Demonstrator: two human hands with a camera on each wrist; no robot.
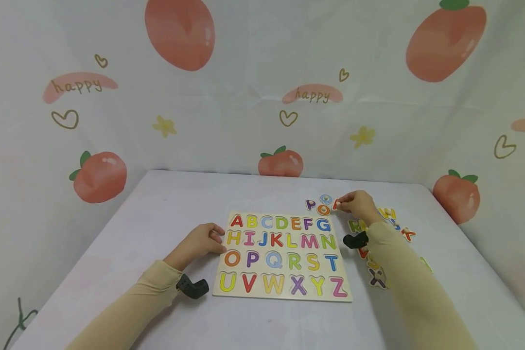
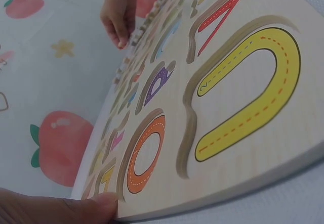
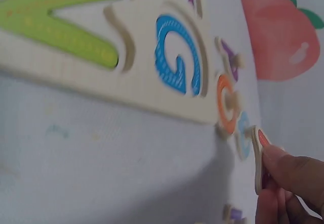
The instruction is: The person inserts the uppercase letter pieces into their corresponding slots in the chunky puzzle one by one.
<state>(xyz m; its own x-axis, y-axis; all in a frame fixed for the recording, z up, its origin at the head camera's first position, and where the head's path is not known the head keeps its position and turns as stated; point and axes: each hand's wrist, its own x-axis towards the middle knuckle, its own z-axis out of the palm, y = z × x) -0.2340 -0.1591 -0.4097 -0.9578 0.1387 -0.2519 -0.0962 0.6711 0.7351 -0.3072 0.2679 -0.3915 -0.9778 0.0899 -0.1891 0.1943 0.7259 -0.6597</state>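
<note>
A wooden alphabet puzzle board [image 1: 284, 250] lies flat, its recesses printed with coloured letters. My left hand [image 1: 202, 239] rests against the board's left edge; in the left wrist view its thumb [image 2: 91, 208] touches the rim near the orange O. Beyond the board's far right corner, my right hand [image 1: 359, 205] pinches a red letter piece [image 3: 259, 158] between thumb and fingers. That piece is partly covered, so its letter cannot be read for sure. Close by lie a purple P piece [image 1: 310, 205], an orange O piece [image 1: 323, 210] and a light blue round piece [image 1: 325, 199].
Right of the board, several knobbed letter pieces are scattered, among them a yellow W [image 1: 387, 213], a red K [image 1: 408, 234] and a purple X [image 1: 378, 278]. The right forearm hides some of them. A fruit-printed cloth [image 1: 227, 121] hangs behind the white table [image 1: 183, 194].
</note>
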